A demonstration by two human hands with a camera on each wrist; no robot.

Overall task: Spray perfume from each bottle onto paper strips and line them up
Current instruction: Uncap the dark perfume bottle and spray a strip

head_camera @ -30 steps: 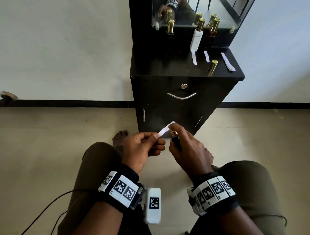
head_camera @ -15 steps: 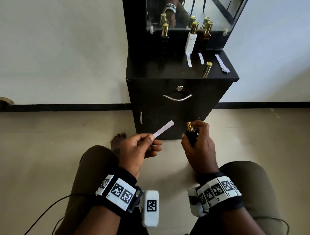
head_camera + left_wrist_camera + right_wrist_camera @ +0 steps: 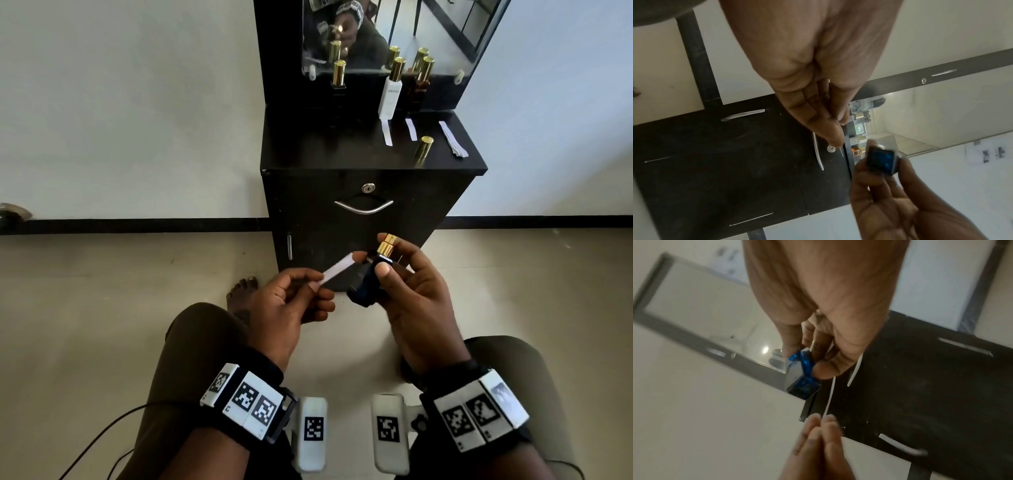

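Item one: a small dark-blue square glass perfume bottle with a gold spray top (image 3: 371, 274), gripped in my right hand (image 3: 416, 301), thumb and fingers curled round its body, index finger behind the gold top. It sits in front of the black wooden cabinet (image 3: 359, 219), below the cabinet's curved metal handle (image 3: 363, 206). Seen from the left wrist, the bottle (image 3: 882, 162) shows its blue base.

Item two: a narrow white paper strip (image 3: 337, 269), pinched at its near end between thumb and forefinger of my left hand (image 3: 291, 301). Its far end lies just beside the bottle's neck; whether they touch I cannot tell. The right wrist view shows the strip (image 3: 829, 398) edge-on.

On the cabinet's tabletop (image 3: 308, 147):
- white bottle with gold cap (image 3: 390, 90), upright at the back;
- brown bottle with gold cap (image 3: 419, 85), just beside the white one;
- black bottle with gold cap (image 3: 338, 80), apart toward the other end;
- loose gold cap (image 3: 423, 147), near the front edge;
- two white strips (image 3: 387, 132) lying in front of the white and brown bottles;
- spare strips (image 3: 452, 138) near the side edge.

Behind these: a mirror (image 3: 442, 34).
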